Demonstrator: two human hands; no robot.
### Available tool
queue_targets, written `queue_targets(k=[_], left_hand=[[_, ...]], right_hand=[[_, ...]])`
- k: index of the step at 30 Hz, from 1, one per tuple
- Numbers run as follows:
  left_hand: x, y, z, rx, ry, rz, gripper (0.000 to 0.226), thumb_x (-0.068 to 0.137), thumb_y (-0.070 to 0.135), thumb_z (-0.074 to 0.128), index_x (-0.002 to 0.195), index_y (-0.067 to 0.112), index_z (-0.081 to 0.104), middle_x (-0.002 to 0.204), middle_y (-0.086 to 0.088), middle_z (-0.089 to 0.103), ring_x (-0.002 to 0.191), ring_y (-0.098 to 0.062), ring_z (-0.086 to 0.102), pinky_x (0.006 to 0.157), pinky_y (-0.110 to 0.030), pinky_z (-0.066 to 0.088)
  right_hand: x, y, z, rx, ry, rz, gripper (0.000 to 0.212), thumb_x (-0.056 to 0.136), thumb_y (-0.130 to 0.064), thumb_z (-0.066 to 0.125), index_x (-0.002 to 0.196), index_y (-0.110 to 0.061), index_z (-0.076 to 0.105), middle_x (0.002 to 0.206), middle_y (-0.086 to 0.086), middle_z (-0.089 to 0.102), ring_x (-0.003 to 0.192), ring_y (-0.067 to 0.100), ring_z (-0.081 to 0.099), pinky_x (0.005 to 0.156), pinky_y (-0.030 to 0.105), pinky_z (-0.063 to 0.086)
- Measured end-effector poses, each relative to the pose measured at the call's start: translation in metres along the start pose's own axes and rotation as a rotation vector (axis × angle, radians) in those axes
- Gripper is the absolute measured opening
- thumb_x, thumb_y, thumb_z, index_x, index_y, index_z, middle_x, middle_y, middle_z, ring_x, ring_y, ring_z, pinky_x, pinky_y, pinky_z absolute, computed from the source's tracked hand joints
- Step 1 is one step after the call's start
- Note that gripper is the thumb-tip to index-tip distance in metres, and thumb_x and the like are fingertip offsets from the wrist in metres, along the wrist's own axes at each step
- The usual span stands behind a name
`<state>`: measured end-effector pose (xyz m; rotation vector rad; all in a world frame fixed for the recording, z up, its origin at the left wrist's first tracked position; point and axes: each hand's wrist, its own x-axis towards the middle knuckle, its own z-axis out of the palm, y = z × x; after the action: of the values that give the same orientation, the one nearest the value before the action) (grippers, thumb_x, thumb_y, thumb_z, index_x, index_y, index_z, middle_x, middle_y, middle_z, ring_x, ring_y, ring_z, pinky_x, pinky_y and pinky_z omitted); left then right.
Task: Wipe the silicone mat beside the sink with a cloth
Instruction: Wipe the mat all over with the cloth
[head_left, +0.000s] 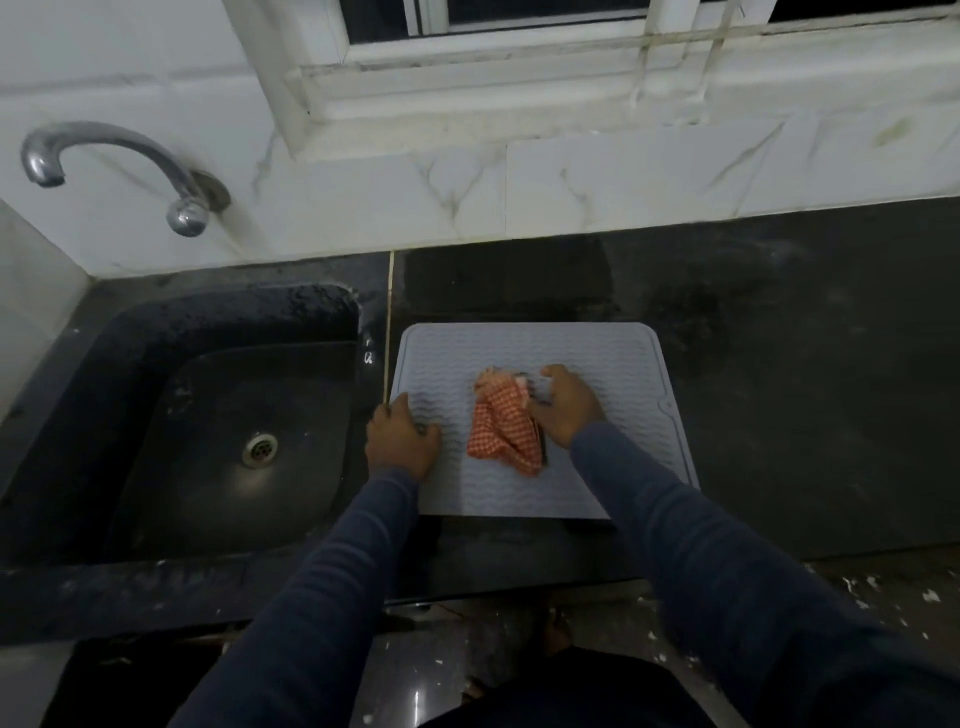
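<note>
A pale grey ribbed silicone mat (582, 353) lies flat on the dark counter just right of the sink. An orange-and-white checked cloth (501, 423) lies bunched near the mat's middle. My right hand (563, 405) grips the cloth's right side, fingers curled over it, and holds it down on the mat. My left hand (402, 441) rests on the mat's left edge with fingers curled at the rim, holding the mat in place.
A black sink (171, 405) with a metal drain (260, 449) sits left of the mat. A chrome tap (111, 156) juts from the marble wall above it. Dark counter (805, 389) stretches right of the mat. The counter's front edge runs below the mat.
</note>
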<state>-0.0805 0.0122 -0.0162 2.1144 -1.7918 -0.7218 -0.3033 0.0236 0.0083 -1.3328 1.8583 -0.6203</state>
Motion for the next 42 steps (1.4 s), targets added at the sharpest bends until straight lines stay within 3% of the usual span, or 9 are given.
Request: queue_targets(k=[6, 10, 15, 20, 27, 31, 36, 39, 42], left_hand=[[0.038, 0.003, -0.015, -0.051, -0.039, -0.174, 0.046, 0.085, 0.029, 0.063, 0.122, 0.002, 0.051, 0.122, -0.024, 0.053, 0.112, -0.041, 0.051, 0.089, -0.038, 0.042], [0.051, 0.012, -0.021, 0.086, -0.096, -0.194, 0.047, 0.088, 0.041, 0.059, 0.119, 0.006, 0.058, 0.121, -0.019, 0.06, 0.11, -0.038, 0.057, 0.086, -0.039, 0.046], [0.053, 0.025, -0.012, 0.338, -0.01, -0.137, 0.034, 0.096, 0.036, 0.039, 0.117, 0.011, 0.05, 0.116, -0.021, 0.059, 0.107, -0.042, 0.057, 0.085, -0.044, 0.045], [0.049, 0.02, -0.025, 0.08, 0.133, 0.007, 0.02, 0.098, 0.026, 0.044, 0.102, 0.007, 0.05, 0.093, -0.024, 0.061, 0.09, -0.043, 0.059, 0.073, -0.039, 0.042], [0.05, 0.043, -0.065, -0.293, 0.136, 0.247, 0.012, 0.096, 0.021, 0.056, 0.085, 0.015, 0.058, 0.075, 0.0, 0.065, 0.069, -0.011, 0.059, 0.065, -0.021, 0.047], [0.074, 0.067, -0.086, -0.409, 0.161, 0.254, 0.016, 0.095, 0.015, 0.056, 0.08, 0.019, 0.055, 0.069, 0.009, 0.059, 0.058, 0.01, 0.052, 0.056, -0.005, 0.037], [0.168, 0.086, -0.096, -0.432, 0.185, 0.142, 0.022, 0.094, 0.023, 0.059, 0.078, 0.008, 0.058, 0.071, -0.003, 0.06, 0.069, -0.018, 0.059, 0.061, -0.027, 0.038], [0.218, 0.065, -0.067, -0.426, -0.02, -0.105, 0.051, 0.083, 0.049, 0.064, 0.078, -0.002, 0.064, 0.087, -0.029, 0.066, 0.077, -0.031, 0.065, 0.061, -0.04, 0.048], [0.212, 0.041, -0.032, -0.292, -0.161, -0.198, 0.049, 0.077, 0.061, 0.063, 0.062, 0.015, 0.062, 0.07, -0.009, 0.066, 0.071, -0.024, 0.063, 0.061, -0.03, 0.048]], right_hand=[[0.007, 0.065, -0.067, -0.293, 0.346, 0.274, 0.047, 0.087, -0.036, 0.06, 0.126, -0.01, 0.053, 0.13, 0.017, 0.051, 0.119, 0.038, 0.05, 0.097, 0.047, 0.042], [0.005, 0.088, -0.087, -0.456, 0.289, 0.463, 0.062, 0.089, -0.049, 0.056, 0.132, -0.008, 0.041, 0.136, 0.02, 0.043, 0.125, 0.041, 0.042, 0.099, 0.051, 0.038], [0.027, 0.096, -0.087, -0.193, 0.277, 0.403, 0.041, 0.096, -0.034, 0.054, 0.116, 0.002, 0.051, 0.119, 0.026, 0.057, 0.107, 0.041, 0.057, 0.084, 0.043, 0.045], [0.025, 0.087, -0.106, 0.022, 0.293, 0.146, 0.027, 0.098, -0.024, 0.053, 0.088, 0.001, 0.057, 0.08, 0.012, 0.056, 0.078, 0.03, 0.054, 0.062, 0.033, 0.033], [0.045, 0.033, -0.146, 0.185, 0.211, 0.036, 0.024, 0.095, -0.032, 0.058, 0.093, -0.01, 0.068, 0.09, 0.011, 0.07, 0.085, 0.028, 0.066, 0.08, 0.048, 0.053], [0.065, -0.002, -0.175, 0.221, 0.173, 0.003, 0.021, 0.096, -0.034, 0.058, 0.097, -0.016, 0.069, 0.09, 0.006, 0.071, 0.081, 0.023, 0.067, 0.073, 0.038, 0.055], [0.14, -0.026, -0.193, 0.291, 0.22, 0.088, 0.028, 0.096, -0.033, 0.058, 0.101, -0.006, 0.067, 0.093, 0.012, 0.066, 0.074, 0.018, 0.058, 0.061, 0.028, 0.045], [0.182, -0.007, -0.181, 0.146, 0.191, 0.209, 0.037, 0.096, -0.029, 0.058, 0.106, 0.005, 0.066, 0.103, 0.019, 0.065, 0.087, 0.027, 0.058, 0.072, 0.035, 0.044], [0.195, 0.032, -0.163, -0.007, 0.162, 0.327, 0.042, 0.096, -0.027, 0.058, 0.097, 0.014, 0.066, 0.105, 0.031, 0.065, 0.086, 0.031, 0.056, 0.078, 0.045, 0.043]])
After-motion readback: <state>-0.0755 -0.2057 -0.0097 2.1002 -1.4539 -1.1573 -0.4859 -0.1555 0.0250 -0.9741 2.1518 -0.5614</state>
